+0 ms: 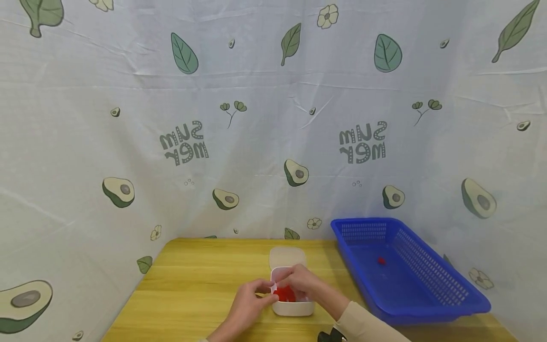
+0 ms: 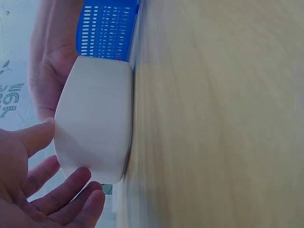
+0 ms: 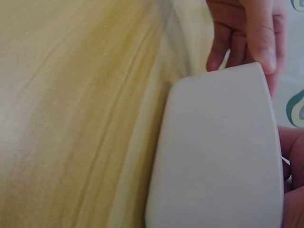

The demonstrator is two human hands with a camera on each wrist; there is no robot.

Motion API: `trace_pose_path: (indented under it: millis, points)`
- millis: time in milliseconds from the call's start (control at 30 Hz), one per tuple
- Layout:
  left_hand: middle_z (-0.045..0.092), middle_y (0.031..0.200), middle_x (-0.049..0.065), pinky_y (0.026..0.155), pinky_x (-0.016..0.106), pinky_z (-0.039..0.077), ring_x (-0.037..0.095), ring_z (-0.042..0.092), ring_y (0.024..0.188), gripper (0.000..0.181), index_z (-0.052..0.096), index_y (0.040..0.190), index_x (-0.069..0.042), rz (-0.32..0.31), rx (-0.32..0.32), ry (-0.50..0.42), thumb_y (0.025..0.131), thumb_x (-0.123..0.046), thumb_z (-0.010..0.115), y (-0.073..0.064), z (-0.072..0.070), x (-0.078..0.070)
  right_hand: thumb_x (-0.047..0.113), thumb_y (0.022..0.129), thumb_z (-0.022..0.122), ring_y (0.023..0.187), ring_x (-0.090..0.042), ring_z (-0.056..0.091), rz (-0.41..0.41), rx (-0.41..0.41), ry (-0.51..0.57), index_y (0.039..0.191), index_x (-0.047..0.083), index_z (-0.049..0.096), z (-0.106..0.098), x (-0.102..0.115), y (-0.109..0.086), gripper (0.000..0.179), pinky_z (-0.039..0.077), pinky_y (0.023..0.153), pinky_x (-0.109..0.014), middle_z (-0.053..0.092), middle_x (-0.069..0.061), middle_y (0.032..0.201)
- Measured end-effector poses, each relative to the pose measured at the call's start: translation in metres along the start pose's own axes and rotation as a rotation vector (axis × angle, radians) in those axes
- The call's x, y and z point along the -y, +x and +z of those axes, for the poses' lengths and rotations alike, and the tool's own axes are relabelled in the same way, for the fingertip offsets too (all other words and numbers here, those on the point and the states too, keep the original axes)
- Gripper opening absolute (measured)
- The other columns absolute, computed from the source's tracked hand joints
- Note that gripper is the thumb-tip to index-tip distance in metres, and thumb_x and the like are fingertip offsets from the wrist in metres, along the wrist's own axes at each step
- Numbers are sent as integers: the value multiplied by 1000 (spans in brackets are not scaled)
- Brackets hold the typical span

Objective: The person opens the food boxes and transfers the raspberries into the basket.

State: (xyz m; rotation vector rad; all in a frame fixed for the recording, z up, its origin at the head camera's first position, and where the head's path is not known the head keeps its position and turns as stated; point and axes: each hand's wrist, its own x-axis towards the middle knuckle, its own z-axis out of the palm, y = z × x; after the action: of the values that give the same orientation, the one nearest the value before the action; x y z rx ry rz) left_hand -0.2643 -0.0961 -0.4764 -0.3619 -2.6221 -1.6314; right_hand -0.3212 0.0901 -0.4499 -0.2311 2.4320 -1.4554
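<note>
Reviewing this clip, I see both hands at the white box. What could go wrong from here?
The right hand reaches into the open white box, so it might knock some red contents over the rim.
The left hand is only at one side of the box, so a firm push could slide it along the table.
The small red piece in the blue basket might be overlooked.
</note>
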Motion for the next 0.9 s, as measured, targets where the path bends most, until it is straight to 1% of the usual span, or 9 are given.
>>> trace_pose_path:
  millis: [67,133,267,333,500,600,733,900]
  points:
    - [73,106,0,84,38,59,18,65,97,32,73,114,-13,5,0,2,87,-29,79,0,1,0,10,83,78,77,-18,57,3,-17,-25,96,3,77,3,-3,1,15,46,62,-24,70,-3,87]
    - [73,105,0,83,37,59,18,65,97,32,73,114,-13,9,-1,6,87,-30,79,-1,2,1,11,81,79,80,-19,57,1,-38,-67,93,5,78,6,-6,2,14,48,65,-26,70,-3,89]
    - [73,105,1,81,36,59,18,65,96,33,73,114,-12,14,-8,8,87,-31,79,-1,4,2,12,79,81,80,-18,55,-17,-61,-123,89,8,79,8,-7,2,11,43,61,-25,71,-2,92]
    - [73,105,2,81,37,59,19,65,97,34,73,115,-12,12,-9,6,87,-31,79,-1,4,1,12,79,81,79,-18,54,-27,-64,-133,88,8,80,8,-8,2,10,40,58,-25,71,-2,92]
    - [73,106,3,81,37,59,19,66,98,35,73,116,-11,11,-6,10,88,-32,78,0,3,-1,11,79,81,76,-17,54,-38,-59,-139,87,9,80,8,-8,1,8,37,55,-24,71,-1,91]
    - [73,106,2,80,35,59,19,66,98,34,73,115,-11,22,-10,16,88,-32,78,0,2,0,10,78,81,77,-15,55,-66,-49,-149,85,9,80,9,-8,1,7,39,58,-23,73,-1,90]
    - [74,105,2,80,33,59,20,67,98,34,73,115,-11,32,-15,20,88,-32,78,0,2,1,8,78,80,81,-13,57,-95,-42,-165,84,9,80,10,-8,0,6,45,66,-24,74,-1,91]
    - [74,106,2,79,34,59,20,67,98,34,73,114,-11,31,-10,13,89,-32,78,-1,2,2,6,77,82,80,-12,58,-152,-36,-181,81,7,80,12,-5,-4,5,47,68,-25,75,-1,86]
